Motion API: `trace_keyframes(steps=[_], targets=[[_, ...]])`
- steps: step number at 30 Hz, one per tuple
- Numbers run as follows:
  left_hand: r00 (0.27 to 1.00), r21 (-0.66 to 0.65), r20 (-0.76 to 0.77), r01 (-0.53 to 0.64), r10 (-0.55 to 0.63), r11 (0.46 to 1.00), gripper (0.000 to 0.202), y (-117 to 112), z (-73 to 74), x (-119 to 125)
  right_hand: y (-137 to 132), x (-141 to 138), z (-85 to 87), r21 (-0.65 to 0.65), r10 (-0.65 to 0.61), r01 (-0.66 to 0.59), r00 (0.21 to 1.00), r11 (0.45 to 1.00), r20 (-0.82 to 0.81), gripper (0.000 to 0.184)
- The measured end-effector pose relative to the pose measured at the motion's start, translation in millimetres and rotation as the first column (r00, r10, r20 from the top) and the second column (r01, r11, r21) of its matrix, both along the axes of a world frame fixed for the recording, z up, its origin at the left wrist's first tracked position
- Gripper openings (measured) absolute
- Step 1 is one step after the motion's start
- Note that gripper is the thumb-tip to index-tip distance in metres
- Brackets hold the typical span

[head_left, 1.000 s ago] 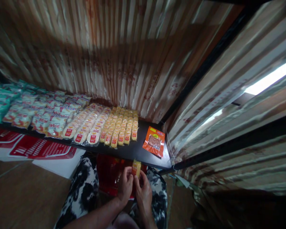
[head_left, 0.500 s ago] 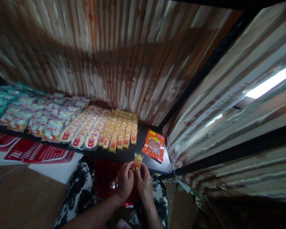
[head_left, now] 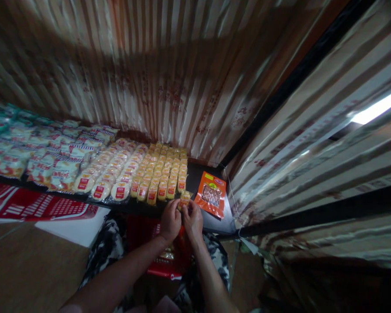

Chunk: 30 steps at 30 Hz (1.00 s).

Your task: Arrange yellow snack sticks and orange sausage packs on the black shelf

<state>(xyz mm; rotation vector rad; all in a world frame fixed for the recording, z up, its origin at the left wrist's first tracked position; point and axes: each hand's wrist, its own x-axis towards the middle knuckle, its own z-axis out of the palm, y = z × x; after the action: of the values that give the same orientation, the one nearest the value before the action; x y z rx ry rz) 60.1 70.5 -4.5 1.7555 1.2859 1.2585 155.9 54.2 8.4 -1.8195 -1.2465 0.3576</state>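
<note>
Between my two hands is a small yellow wrapped snack cake, held upright over the front edge of the dark shelf. My left hand pinches it from the left, and my right hand grips its right and lower side. Just behind it stand rows of matching yellow wrapped cakes, lined up toward the wall. To the right of my hands lies a flat orange packet with a clear window showing brown sticks.
Left of the yellow rows are round white wrapped cakes, larger white bags and green bags. A red basket sits between my knees, and more red baskets lie under the shelf. Striped sheeting walls the back and right.
Both hands have moved forward and up with the yellow cake, bringing it over the shelf edge close to the front of the rows. The view has shifted slightly.
</note>
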Motion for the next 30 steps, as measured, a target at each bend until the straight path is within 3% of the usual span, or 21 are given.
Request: trace_keyframes(steps=[8, 18, 30], targets=[[0.995, 0.095, -0.102, 0.029, -0.019, 0.995, 0.048, 12, -5.3, 3, 22, 2, -2.0, 0.003, 0.0, 0.0, 0.999, 1.0, -0.037, 0.035], [0.921, 0.208, -0.377, 0.186, -0.097, 0.96, 0.052, 8, -2.4, -5, 35, 7, -3.9, -0.005, 0.017, -0.017, 0.997, 1.0, -0.074, 0.035], [0.781, 0.432, -0.624, 0.307, 0.035, 0.848, 0.047, 27, -0.5, -19, 45, 7, -1.8, 0.015, 0.014, -0.012, 0.994, 1.0, -0.106, 0.031]])
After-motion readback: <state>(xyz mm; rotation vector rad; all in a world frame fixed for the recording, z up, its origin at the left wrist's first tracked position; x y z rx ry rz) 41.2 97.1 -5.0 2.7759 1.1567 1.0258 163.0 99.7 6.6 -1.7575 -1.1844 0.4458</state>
